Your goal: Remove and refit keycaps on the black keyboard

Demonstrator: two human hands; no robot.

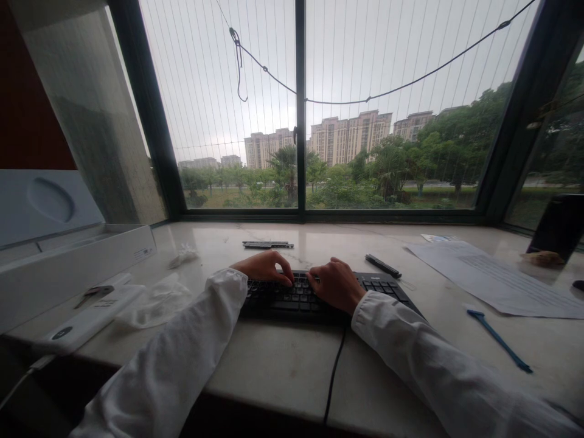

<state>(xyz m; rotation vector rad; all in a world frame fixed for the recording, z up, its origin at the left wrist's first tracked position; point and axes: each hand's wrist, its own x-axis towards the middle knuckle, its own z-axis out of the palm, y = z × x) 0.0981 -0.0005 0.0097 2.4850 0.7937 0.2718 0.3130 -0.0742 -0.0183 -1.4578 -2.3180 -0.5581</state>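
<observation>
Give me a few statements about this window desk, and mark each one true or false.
1. The left hand and right hand both rest on the black keyboard. True.
2. The keyboard is wireless. False: a black cable runs from it over the front edge of the counter.
3. A blue tool lies to the right of the keyboard. True.
4. The right hand holds the black pen. False: the pen lies untouched on the counter behind the keyboard.
</observation>
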